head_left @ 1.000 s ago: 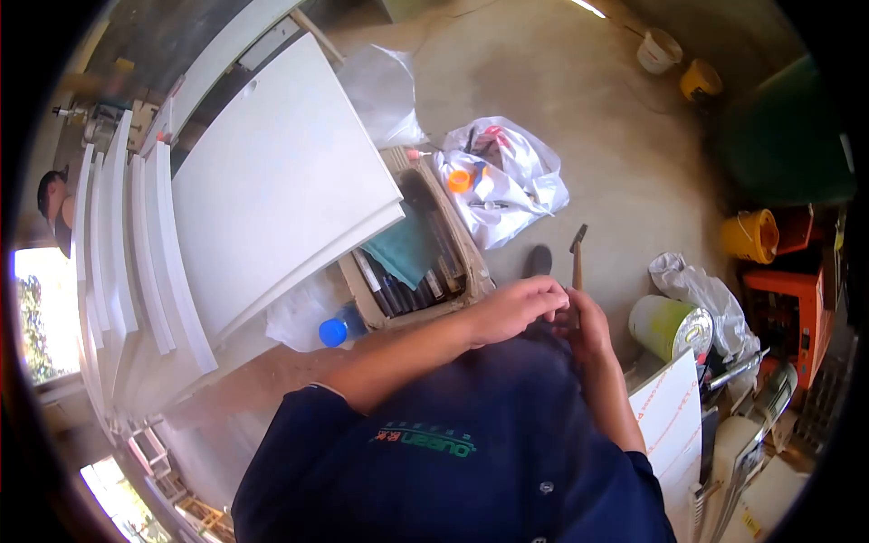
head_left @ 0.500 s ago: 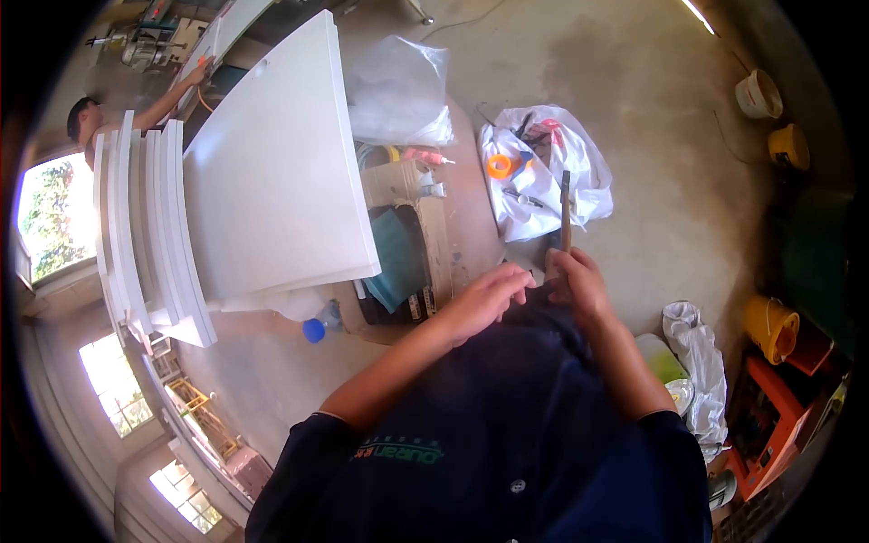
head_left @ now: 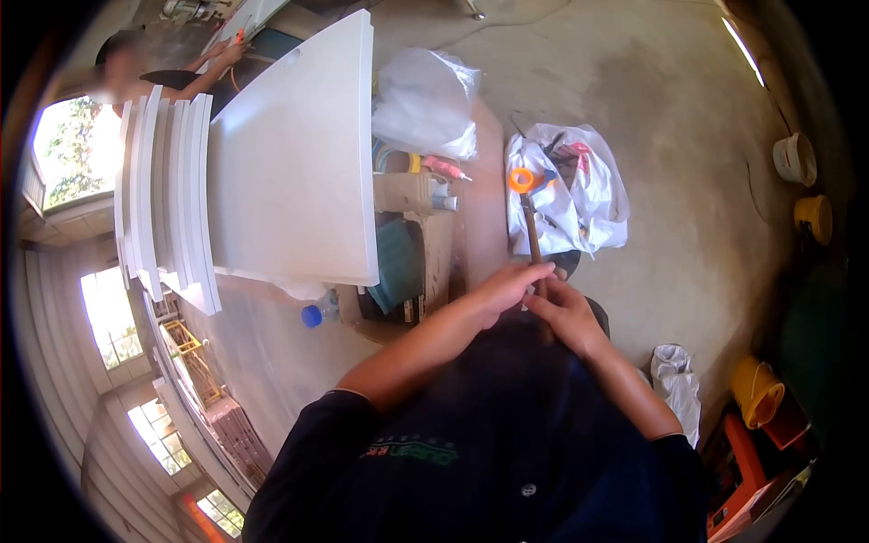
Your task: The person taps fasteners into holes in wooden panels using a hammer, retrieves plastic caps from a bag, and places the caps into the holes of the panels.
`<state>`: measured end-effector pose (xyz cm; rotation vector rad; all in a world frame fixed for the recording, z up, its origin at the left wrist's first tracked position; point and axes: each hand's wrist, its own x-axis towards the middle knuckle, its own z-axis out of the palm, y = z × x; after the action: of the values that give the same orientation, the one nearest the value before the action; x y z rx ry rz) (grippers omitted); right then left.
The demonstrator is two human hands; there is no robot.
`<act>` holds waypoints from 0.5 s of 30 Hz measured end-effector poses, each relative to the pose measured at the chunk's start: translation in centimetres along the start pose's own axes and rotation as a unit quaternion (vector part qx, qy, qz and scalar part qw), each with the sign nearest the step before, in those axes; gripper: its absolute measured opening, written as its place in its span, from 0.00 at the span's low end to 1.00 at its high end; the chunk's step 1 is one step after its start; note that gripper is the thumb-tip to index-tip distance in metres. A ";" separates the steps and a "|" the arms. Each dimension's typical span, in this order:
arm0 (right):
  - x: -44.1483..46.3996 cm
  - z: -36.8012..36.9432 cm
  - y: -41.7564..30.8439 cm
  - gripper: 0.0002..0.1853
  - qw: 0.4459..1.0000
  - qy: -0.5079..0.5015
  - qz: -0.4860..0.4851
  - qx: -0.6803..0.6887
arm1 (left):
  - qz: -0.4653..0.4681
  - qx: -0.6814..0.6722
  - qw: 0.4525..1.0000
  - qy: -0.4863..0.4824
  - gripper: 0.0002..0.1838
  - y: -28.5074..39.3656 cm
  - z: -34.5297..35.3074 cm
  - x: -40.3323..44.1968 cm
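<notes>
A hammer [head_left: 530, 226] with a wooden handle points away from me, its head over the white plastic bag [head_left: 593, 195]. My left hand [head_left: 509, 291] touches the handle with its fingers closed round it. Just beside it, my right hand [head_left: 570, 317] is closed on the lower end of the handle. An orange tape roll [head_left: 520, 179] lies on the bag near the hammer head. Left of my hands, a cardboard box [head_left: 437, 262] holds a teal cloth [head_left: 396, 262] and dark items.
A large white panel [head_left: 294, 163] juts in at the left beside stacked white boards [head_left: 167, 199]. Another person [head_left: 136, 77] is behind them. A clear plastic bag [head_left: 425, 104] lies above the box. Yellow buckets [head_left: 756, 389] and a white bucket [head_left: 795, 160] stand at the right.
My view has turned. My left hand has come to the hammer beside my right hand, and the hammer now tilts left over the bag. The other person appears closer to the panel.
</notes>
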<state>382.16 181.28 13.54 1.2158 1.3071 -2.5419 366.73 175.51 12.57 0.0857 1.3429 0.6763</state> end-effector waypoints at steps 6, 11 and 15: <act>0.4 -2.6 -3.7 0.17 0.990 -0.012 0.067 -0.120 | -0.036 -0.114 0.992 0.038 0.20 -2.0 -1.4 1.6; 2.7 -5.3 -6.4 0.14 0.988 0.050 -0.015 -0.147 | -0.044 -0.122 0.991 0.041 0.22 -2.7 -1.1 1.8; 5.2 -6.1 -6.5 0.13 0.979 0.046 -0.058 -0.189 | -0.031 -0.125 0.991 0.046 0.23 -4.3 -1.1 2.1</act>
<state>379.99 191.32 12.46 1.2175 1.8249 -2.1805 367.57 172.72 8.66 -0.1905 1.3324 0.7987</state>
